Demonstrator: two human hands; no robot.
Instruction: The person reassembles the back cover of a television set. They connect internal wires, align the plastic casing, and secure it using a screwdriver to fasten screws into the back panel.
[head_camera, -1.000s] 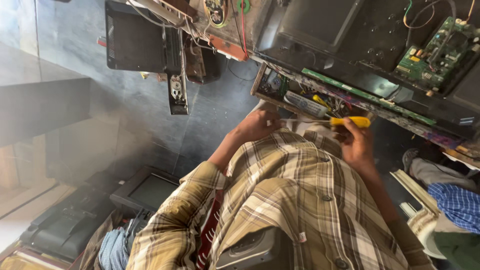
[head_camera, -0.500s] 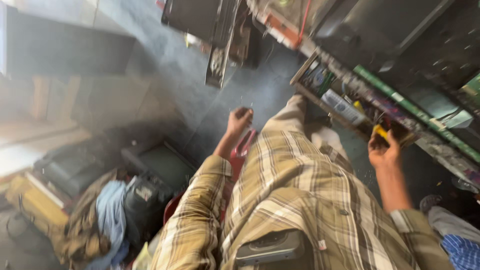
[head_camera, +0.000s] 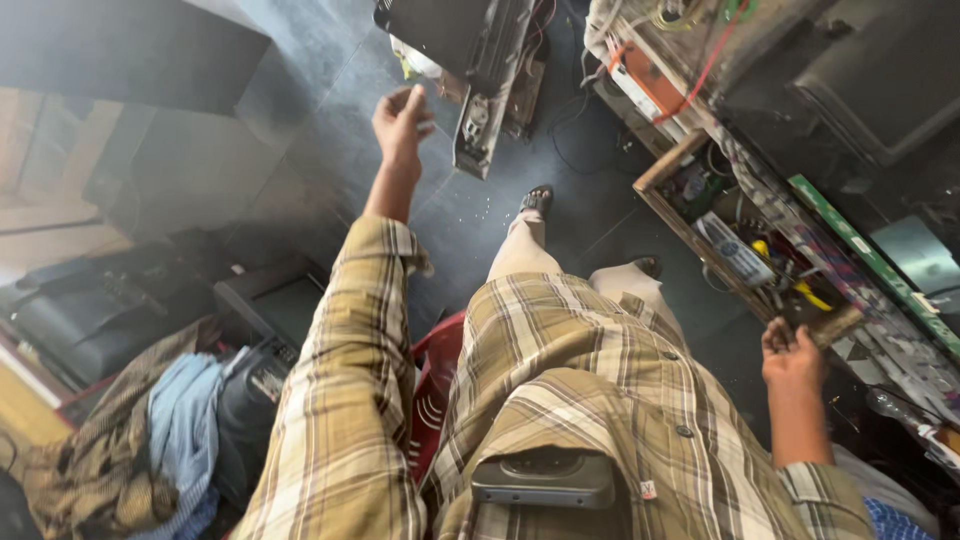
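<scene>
Fingers (head_camera: 415, 100) of the left hand (head_camera: 400, 125) are loosely spread and hold nothing; the hand is raised over the dark floor (head_camera: 330, 150), just beside the tilted black electronics panel (head_camera: 480, 90) that leans there, near it but not touching. The right hand (head_camera: 793, 358) sits at the near corner of a wooden tray (head_camera: 660, 170) on the cluttered counter (head_camera: 900, 350), its fingers curled around the tray's edge; whether they also grip something small there is too hard to tell. Inside the tray lie a grey remote control (head_camera: 735, 250), a yellow-handled tool (head_camera: 812, 297) and a tangle of wires and small parts that blur together. The yellow tool lies in the tray's near end, just above the right hand's fingertips and apart from them, and well away from the left hand. A long green strip (head_camera: 865, 255) runs along the counter beyond the tray, and a box of red and orange wires (head_camera: 660, 70) stands further up. Both arms wear a tan checked shirt (head_camera: 560, 380), and a dark device (head_camera: 545, 478) is clipped at the chest. Light trousers lead down to a sandalled foot (head_camera: 537, 200) on the floor. A red plastic seat (head_camera: 437, 390) shows between arm and body, with a blue cloth (head_camera: 185, 420) heaped at the left.
</scene>
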